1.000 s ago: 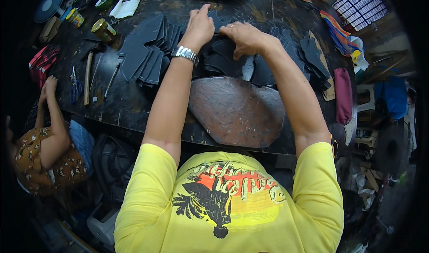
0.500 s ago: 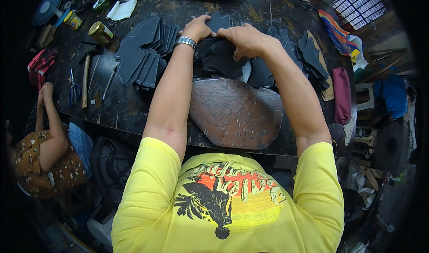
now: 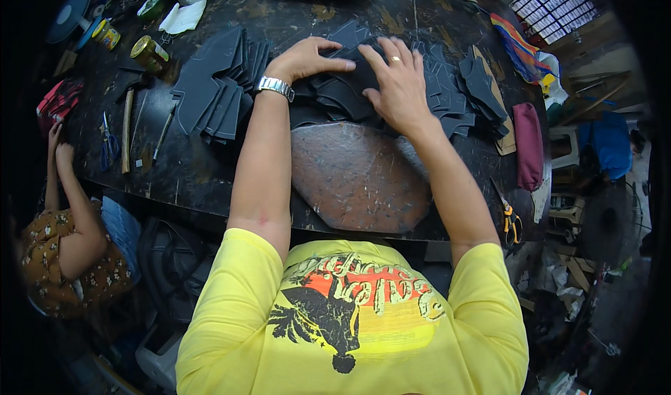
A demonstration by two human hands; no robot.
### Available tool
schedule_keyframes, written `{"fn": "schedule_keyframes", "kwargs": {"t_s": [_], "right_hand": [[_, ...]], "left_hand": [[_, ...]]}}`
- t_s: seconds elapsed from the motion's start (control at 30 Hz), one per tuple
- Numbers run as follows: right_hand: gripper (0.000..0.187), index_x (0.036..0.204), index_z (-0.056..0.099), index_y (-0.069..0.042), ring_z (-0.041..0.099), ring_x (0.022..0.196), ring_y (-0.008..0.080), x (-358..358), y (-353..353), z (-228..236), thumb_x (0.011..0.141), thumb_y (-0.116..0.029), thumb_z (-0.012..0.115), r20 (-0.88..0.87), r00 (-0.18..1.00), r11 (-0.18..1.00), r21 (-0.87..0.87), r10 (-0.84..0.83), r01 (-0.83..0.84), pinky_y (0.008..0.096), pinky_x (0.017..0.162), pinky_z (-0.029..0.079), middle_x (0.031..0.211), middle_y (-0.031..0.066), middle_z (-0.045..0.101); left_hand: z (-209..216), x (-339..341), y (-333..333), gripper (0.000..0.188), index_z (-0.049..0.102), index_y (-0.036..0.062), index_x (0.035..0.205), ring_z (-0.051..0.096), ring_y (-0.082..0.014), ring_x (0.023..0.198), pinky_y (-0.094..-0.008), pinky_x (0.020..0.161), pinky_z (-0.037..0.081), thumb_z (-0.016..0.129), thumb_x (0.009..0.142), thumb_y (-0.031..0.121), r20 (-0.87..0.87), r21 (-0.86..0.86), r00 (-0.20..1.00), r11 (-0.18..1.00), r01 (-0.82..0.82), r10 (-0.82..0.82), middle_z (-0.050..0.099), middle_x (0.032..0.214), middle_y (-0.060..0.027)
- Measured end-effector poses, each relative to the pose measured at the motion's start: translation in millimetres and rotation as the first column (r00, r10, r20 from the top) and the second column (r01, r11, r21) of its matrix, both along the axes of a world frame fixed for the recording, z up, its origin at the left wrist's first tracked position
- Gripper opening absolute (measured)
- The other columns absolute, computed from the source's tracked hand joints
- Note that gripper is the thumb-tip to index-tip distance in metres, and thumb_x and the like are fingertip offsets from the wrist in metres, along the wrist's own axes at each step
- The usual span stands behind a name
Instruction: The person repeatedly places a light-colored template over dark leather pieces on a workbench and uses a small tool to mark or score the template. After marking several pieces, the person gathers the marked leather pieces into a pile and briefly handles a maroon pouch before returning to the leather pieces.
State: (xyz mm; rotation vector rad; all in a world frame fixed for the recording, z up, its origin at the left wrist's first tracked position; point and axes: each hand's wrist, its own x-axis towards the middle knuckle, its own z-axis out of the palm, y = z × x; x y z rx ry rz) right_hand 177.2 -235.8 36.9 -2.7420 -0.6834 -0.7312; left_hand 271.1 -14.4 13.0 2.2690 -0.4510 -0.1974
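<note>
My left hand (image 3: 307,58), with a metal watch at its wrist, is over the left side of a loose middle pile of dark cut pieces (image 3: 339,91). Its thumb and fingers are apart. My right hand (image 3: 400,81), wearing a ring, spreads its fingers over the pile's right side. Whether the fingertips touch the pieces I cannot tell. Fanned stacks of similar flat dark pieces with pale outlines lie to the left (image 3: 213,84) and to the right (image 3: 444,91). Nearer to me is a worn brown slab (image 3: 360,175) with cut corners.
Left of the stacks lie a hammer (image 3: 127,129), blue-handled scissors (image 3: 108,143), a thin pen-like tool (image 3: 164,131) and a jar (image 3: 149,54). At right are a maroon pouch (image 3: 528,145) and yellow-handled scissors (image 3: 510,220). Another person's arm (image 3: 77,185) rests at the left table edge.
Both hands have come slightly nearer to me, and the right hand's fingers have lifted and spread. The right forearm has swung left, uncovering the yellow-handled scissors.
</note>
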Motion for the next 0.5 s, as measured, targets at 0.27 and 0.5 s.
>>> {"fn": "schedule_keyframes", "kwargs": {"t_s": [0.27,0.5], "right_hand": [[0.05,0.129,0.062,-0.009,0.063,0.111,0.0395,-48,8,-22,0.082,-0.008,0.078,-0.282,0.958,0.992,0.125,0.049,-0.014,0.0465,0.089,0.057,0.121,0.021,0.06],[0.044,0.131,0.062,-0.01,0.061,0.114,0.0415,-11,25,-37,0.088,0.001,0.061,-0.196,0.973,0.982,0.166,0.124,-0.092,0.0488,0.094,0.056,0.123,0.0211,0.06]], "left_hand": [[-13,-14,-3,0.089,0.065,0.0157,0.144,0.037,-0.0396,0.152,-0.0488,0.123,0.034,0.089,0.068,0.057,0.075,0.086,0.994,0.993,-0.085,0.079,0.044,0.161,-0.0231],[-8,1,3,0.082,0.059,0.0176,0.149,0.044,-0.0377,0.149,-0.0524,0.119,0.038,0.082,0.078,0.052,0.088,0.111,0.975,0.971,-0.213,0.204,0.046,0.16,-0.021]]}}
